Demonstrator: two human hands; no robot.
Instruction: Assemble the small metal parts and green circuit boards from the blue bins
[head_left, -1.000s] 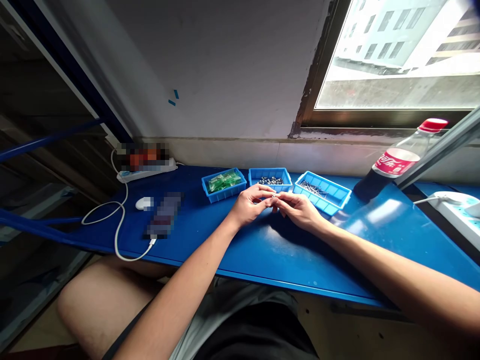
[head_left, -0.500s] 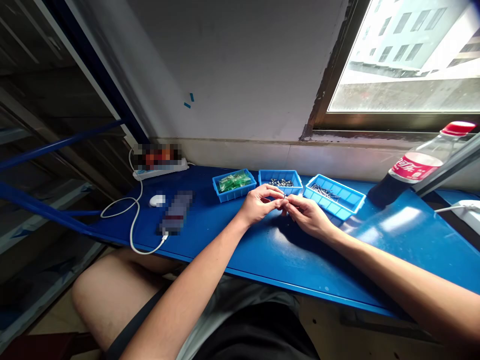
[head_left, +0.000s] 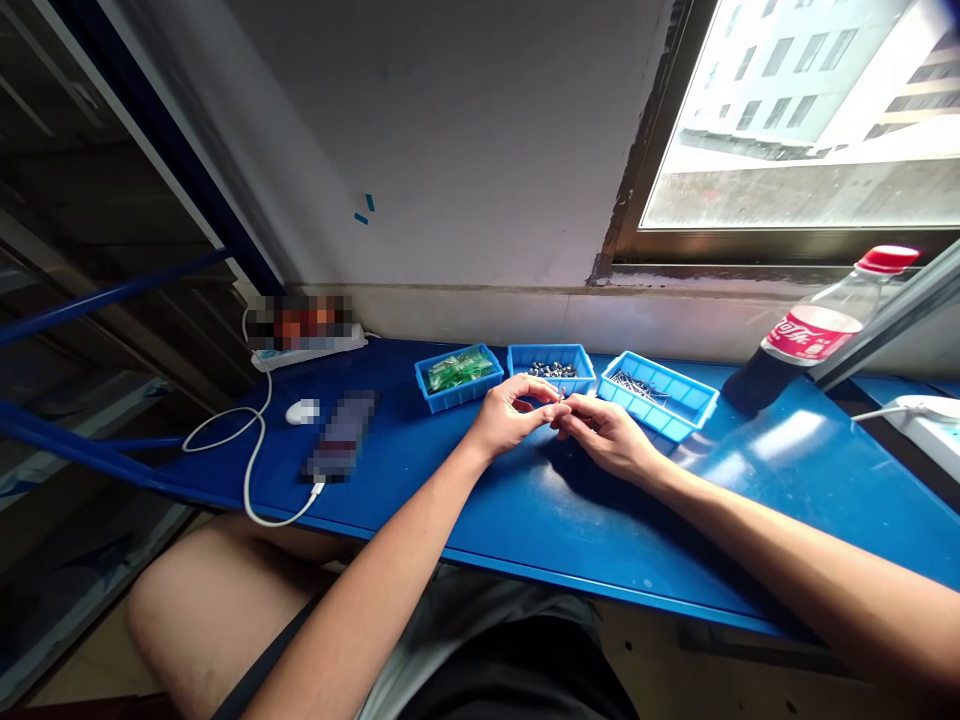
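Observation:
My left hand (head_left: 510, 415) and my right hand (head_left: 606, 432) meet fingertip to fingertip above the blue table (head_left: 525, 515). Both are closed in a pinch around a small shiny metal piece (head_left: 562, 394); fingers hide most of it, so its exact kind does not show. Just beyond the hands stands a blue bin (head_left: 551, 384) of small metal parts (head_left: 551, 370). Right of it, a second blue bin (head_left: 686, 412) holds thin, long metal pins or screws (head_left: 636, 386). To the left, a third blue bin (head_left: 463, 396) contains green plastic packets (head_left: 459, 368).
A cola bottle (head_left: 814, 335) leans in view at the right, near a metal post (head_left: 892, 318). On the left lie a blurred-out phone (head_left: 341, 440) with a white cable (head_left: 255, 490), a white rounded object (head_left: 301, 411) and a power strip (head_left: 311, 350). A wall and window close off the back.
The view has shifted slightly, so the scene sits a little further left. Both hands stay together, with the fingers slightly rearranged and the metal piece sticking up a bit more.

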